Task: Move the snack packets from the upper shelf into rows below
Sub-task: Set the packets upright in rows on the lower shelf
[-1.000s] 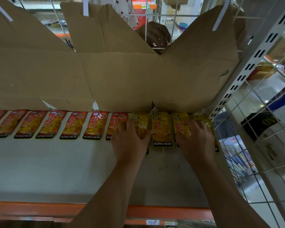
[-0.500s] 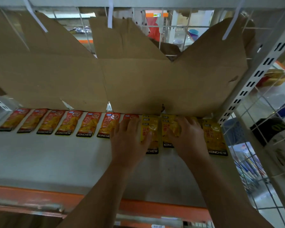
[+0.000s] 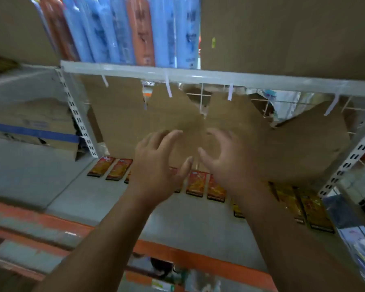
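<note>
On grey shelf (image 3: pixel 194 224), snack packets (image 3: pixel 195 183)

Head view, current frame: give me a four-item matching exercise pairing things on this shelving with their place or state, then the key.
Things:
1. red packets
2. yellow packets
3. blue packets
4. left hand

Place or state:
A. standing upright on the upper shelf
B. held up in the air, open, holding nothing
C. lying flat at the right end of the lower shelf
D. lying flat in a row across the left and middle of the lower shelf

Pairs: 1-D, 2-C, 3-A, 4-B.
</note>
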Motion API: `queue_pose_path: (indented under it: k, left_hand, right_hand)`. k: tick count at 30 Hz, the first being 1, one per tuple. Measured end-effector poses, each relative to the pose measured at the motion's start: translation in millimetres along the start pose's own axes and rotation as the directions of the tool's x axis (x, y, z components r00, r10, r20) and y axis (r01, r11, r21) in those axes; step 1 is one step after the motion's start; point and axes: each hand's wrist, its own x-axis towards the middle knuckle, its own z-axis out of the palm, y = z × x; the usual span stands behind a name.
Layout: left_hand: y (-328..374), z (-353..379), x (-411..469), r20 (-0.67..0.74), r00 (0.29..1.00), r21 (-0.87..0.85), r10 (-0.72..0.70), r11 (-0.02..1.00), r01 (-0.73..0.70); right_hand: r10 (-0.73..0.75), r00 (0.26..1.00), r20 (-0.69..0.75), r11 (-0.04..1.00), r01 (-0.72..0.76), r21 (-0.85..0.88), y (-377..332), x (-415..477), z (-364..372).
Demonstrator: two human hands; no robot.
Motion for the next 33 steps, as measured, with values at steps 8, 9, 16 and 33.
queue_pose_path:
  k: [8, 9, 16, 33]
  left_hand:
    - [-105.8, -233.4, -11.2, -0.133, 0.991, 0.259, 0.022, 0.966, 0.013]
    - [-118.7, -265.4, -15.8, -0.136, 0.99, 0.298, 0.02, 0.954, 0.022]
    - [-193.7, -457.6, -51.9, -0.183, 0.978, 0.507, -0.099, 0.843, 0.18]
    - [-396.3, -556.2, 13.0, -0.159, 0.86, 0.437, -0.485, 0.746, 0.502]
  right_hand:
    - [-0.276, 0.957, -0.086, 0.952, 0.284, 0.111, -228.3, 20.1, 54.6]
    - [-0.31, 0.948, -0.066, 0.941, 0.316, 0.123, -255.9, 20.6, 62.4]
    - [-0.524, 0.851, 0.038, 0.831, 0.502, 0.241, -418.1, 39.6, 104.6]
    - [-0.568, 0.704, 0.427, 0.782, 0.624, 0.012, -614.4, 206.4, 218.3]
